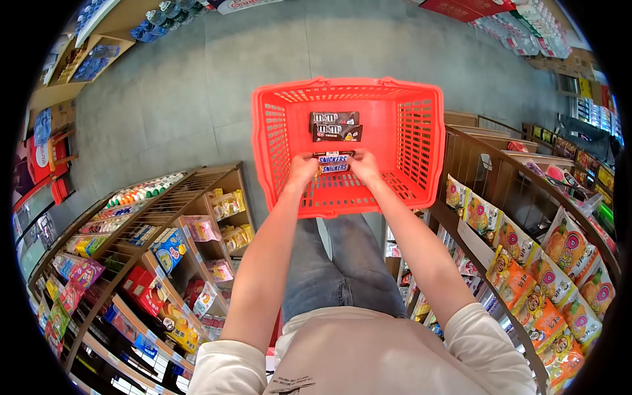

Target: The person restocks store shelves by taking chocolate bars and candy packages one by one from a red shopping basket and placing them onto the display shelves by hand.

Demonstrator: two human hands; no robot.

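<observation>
A red plastic shopping basket (375, 99) with slotted walls lies in front of my legs. Two brown M&M's packets (336, 126) lie in it, one overlapping the other. Closer to me are Snickers bars (334, 163), their labels facing up. My left hand (304, 168) pinches the left end of the Snickers bars, and my right hand (363, 164) grips the right end. Both hands are inside the basket, with the fingers partly hidden. Whether the bars touch the basket floor, I cannot tell.
Shelves of packaged sweets (161, 247) stand on my left. To my right, a rack holds rows of orange and white snack bags (540, 276). Grey floor (217, 66) stretches ahead, with bottled water packs (526, 33) at the far right and bottles (168, 16) at the far left.
</observation>
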